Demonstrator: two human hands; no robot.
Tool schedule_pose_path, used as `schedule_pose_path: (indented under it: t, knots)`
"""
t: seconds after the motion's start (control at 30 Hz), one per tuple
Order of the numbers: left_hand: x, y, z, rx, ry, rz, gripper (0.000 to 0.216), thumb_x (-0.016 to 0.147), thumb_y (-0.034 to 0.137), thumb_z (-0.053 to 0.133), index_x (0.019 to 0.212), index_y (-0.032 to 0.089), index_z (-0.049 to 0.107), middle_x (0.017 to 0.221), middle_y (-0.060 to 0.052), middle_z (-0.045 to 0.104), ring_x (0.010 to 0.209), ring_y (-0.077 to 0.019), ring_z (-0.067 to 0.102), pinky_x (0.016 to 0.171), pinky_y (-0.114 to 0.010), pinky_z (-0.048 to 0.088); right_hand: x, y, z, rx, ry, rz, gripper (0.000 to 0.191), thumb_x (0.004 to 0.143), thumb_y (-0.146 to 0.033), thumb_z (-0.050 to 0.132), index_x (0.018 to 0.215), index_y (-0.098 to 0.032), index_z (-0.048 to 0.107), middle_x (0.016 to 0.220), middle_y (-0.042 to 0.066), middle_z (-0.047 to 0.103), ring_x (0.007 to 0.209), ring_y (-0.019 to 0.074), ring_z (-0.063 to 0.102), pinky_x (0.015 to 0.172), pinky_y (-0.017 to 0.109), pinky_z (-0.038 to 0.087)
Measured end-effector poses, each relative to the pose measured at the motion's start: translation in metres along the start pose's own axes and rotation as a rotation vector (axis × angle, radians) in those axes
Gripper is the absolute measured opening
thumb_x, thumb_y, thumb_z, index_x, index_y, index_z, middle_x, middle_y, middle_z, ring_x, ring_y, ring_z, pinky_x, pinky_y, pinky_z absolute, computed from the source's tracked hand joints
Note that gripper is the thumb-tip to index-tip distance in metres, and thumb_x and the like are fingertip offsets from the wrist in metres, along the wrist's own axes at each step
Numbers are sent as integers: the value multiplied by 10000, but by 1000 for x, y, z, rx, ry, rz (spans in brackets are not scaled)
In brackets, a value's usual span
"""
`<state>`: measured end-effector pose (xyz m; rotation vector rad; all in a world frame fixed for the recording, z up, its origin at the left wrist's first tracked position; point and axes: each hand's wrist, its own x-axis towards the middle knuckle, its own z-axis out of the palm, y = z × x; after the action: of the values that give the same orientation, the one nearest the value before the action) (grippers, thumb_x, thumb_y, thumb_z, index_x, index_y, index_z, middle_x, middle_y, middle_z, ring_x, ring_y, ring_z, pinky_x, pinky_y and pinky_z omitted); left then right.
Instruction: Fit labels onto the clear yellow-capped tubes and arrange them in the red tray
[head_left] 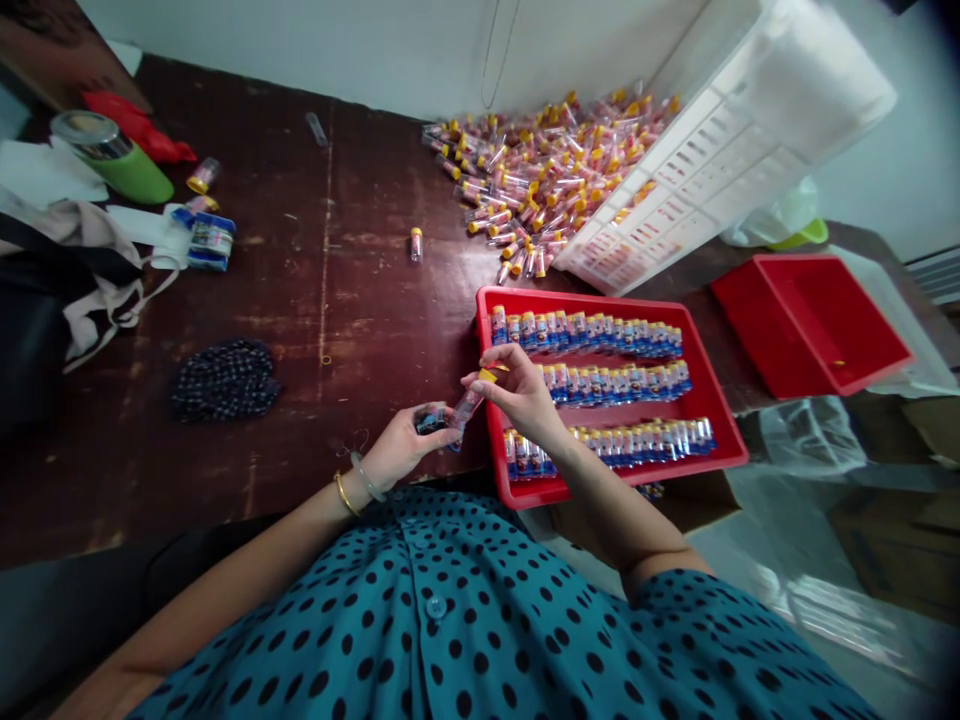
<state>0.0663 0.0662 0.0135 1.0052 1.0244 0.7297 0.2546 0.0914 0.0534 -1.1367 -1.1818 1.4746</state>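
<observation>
My left hand (409, 440) is closed around a small dark bundle with blue print (431, 420), whose kind I cannot make out. Its thumb lies against the lower end of a clear tube with pink contents (468, 402). At the tube's yellow-capped upper end, my right hand (516, 390) pinches with thumb and fingers. The tube is tilted, just left of a red tray (604, 492). Rows of yellow-capped tubes in blue wrapping (600, 385) stand in that tray, partly hidden behind my right forearm.
A large heap of yellow-capped tubes (540, 180) lies against the wall, beside a tilted white plastic basket (675, 200). One tube (416, 245) lies apart. Farther right is a red bin (772, 330). To the left are a green flask (120, 165), a blue pack (211, 242) and dark checked cloth (225, 380).
</observation>
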Motion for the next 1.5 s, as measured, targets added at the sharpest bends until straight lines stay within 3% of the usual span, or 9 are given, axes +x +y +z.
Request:
schedule_pose_path:
  t: [0.13,0.33,0.5,0.83,0.93,1.07,1.3,1.4,1.5]
  knots:
    - [-4,-2,8,-90,-62,-52,273,727,367,776,917,172,755,901,-47,758,858,-212,665,867,-340,493,-11,11,1,-34,-8,-54,398,726,-406,793,851,-224,463,949,17,542,891,185,665,756,308,548]
    - [-8,-4,16,-390,-127,-220,331,730,422,780,935,168,726,804,-33,728,714,-168,655,736,-308,527,-38,26,5,-126,-21,-60,243,827,-399,705,830,-195,574,1024,55,592,911,175,625,849,330,511]
    - [-8,4,20,-312,-63,-89,312,687,399,817,857,153,727,806,-24,716,747,-160,624,743,-278,503,-55,25,11,-195,16,-139,228,799,-345,744,934,-213,617,1122,71,621,1091,217,591,1010,375,440]
    - [-8,14,23,-256,-31,-115,314,722,423,783,896,168,720,836,-25,704,771,-166,612,745,-281,510,-51,19,6,-143,18,-124,188,841,-372,690,898,-206,621,1026,61,650,1018,203,615,979,368,469]
    - [-8,12,19,-239,-98,-218,346,797,419,715,1040,173,696,878,-49,702,715,-147,603,638,-254,505,-41,15,-14,-86,97,-117,210,846,-395,675,839,-199,602,949,47,648,912,181,622,881,335,504]
    - [-10,9,11,-209,-120,-271,414,793,378,720,1145,175,639,896,-54,683,672,-141,591,513,-225,456,-20,5,-66,-180,287,-114,247,854,-429,646,825,-190,593,780,14,621,699,136,573,675,270,488]
    - [-15,6,0,-186,-62,-314,323,758,465,719,898,177,676,656,-1,604,569,-139,541,455,-224,400,25,-16,-153,-453,452,-111,378,832,-558,571,788,-183,555,674,-19,543,598,116,499,564,239,446]
    - [-12,6,-3,-195,-33,-281,338,706,457,766,893,183,701,745,-32,654,661,-167,587,538,-255,462,58,-17,-157,-542,422,-142,375,848,-546,532,783,-178,556,684,-10,572,597,119,515,568,239,442]
    - [-10,7,-6,-216,-5,-268,354,687,442,785,919,184,716,807,-50,670,709,-181,604,585,-274,483,91,-2,-135,-637,304,-127,327,836,-489,584,762,-171,593,668,-9,589,584,125,526,577,247,437]
